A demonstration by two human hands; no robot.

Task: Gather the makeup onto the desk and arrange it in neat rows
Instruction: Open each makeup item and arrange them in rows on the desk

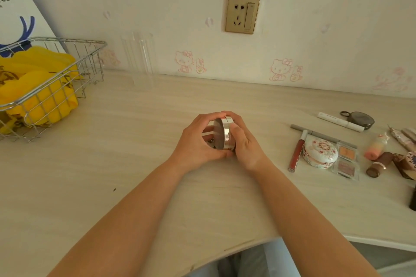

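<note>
Both curled round a silver compact, left hand and right hand holding it on edge above the desk. Right of them, loose makeup pile, unsorted. Rows not yet begun, seemingly.

The compact is silver. The worktop is pale wood-grain. Yellow cloth fills the wire basket. A white case bears red flowers, beside a dark-red tube. The wallpaper shows pink cartoon cats.

White board at far left — only "ee" legible.
</note>
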